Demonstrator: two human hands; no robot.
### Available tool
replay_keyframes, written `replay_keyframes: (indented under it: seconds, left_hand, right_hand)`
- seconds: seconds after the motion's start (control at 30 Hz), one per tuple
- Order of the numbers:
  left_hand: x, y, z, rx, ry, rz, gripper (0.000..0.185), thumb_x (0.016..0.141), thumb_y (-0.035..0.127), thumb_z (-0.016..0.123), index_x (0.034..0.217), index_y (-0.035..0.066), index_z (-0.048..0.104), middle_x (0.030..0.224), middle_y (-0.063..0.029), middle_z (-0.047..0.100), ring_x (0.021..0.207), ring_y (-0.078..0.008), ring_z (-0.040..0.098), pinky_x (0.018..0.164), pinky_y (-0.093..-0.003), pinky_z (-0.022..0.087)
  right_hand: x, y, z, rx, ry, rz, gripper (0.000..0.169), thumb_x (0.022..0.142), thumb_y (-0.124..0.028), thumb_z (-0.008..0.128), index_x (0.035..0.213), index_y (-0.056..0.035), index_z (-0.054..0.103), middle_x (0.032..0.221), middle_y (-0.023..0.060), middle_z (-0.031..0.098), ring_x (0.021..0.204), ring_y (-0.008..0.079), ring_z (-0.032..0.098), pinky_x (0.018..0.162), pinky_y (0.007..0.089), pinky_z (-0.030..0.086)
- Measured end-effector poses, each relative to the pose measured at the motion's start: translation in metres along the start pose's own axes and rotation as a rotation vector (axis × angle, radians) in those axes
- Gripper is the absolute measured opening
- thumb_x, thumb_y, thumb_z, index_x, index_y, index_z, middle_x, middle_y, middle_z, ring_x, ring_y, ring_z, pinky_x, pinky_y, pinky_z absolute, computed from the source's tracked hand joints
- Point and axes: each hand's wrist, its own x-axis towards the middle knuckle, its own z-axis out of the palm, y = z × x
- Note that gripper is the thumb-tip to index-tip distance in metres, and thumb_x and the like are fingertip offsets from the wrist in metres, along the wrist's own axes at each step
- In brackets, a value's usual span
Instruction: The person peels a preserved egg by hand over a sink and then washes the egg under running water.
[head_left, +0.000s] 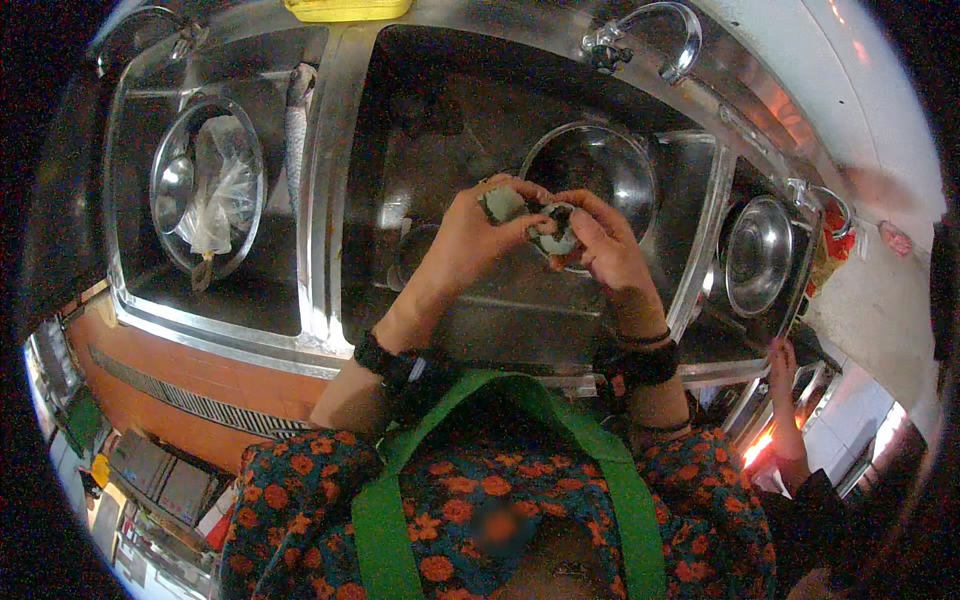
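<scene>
My left hand (472, 229) is closed around a pale green egg-like piece (501, 204), its thumb reaching toward the other hand. Between the fingers of my right hand (609, 244) is a pale blue-green egg (559, 238), with a dark patch that looks like a broken or peeled part of its shell. The two hands meet at this egg, and the fingers cover much of it. Beneath and behind them, a round stainless-steel bowl (626, 176) stands in the large middle sink basin (450, 330).
In the left basin, a steel bowl (159, 214) holds a clear plastic bag (217, 199). A fish (297, 124) lies along that basin's right wall. Curved faucets (688, 45) line the back. Another steel bowl (759, 255) stands right, near another person's hand (782, 367).
</scene>
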Motion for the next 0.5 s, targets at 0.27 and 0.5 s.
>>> replay_keyframes:
  seconds: [0.27, 0.5]
  left_hand:
    - [0.000, -0.001, 0.003, 0.200, 0.089, 0.197, 0.013, 0.073, 0.000, 0.060, 0.086, 0.000, 0.062, 0.086, -0.0097, 0.061, 0.082, -0.0193, 0.057, 0.073, -0.0289, 0.044]
    - [0.000, -0.007, 0.003, 0.369, 0.135, 0.284, 0.018, 0.072, 0.000, 0.059, 0.090, 0.002, 0.061, 0.086, -0.0127, 0.061, 0.082, -0.0291, 0.058, 0.073, -0.0339, 0.046]
  right_hand:
    - [0.002, 0.008, -0.001, 0.148, -0.074, -0.005, 0.024, 0.090, -0.026, 0.044, 0.103, -0.0073, 0.052, 0.086, 0.0010, 0.057, 0.073, 0.0108, 0.056, 0.054, 0.0277, 0.053]
    - [0.004, 0.005, 0.007, 0.059, 0.039, 0.000, 0.022, 0.089, -0.025, 0.047, 0.100, -0.0076, 0.054, 0.082, 0.0006, 0.055, 0.068, 0.0106, 0.054, 0.053, 0.0268, 0.053]
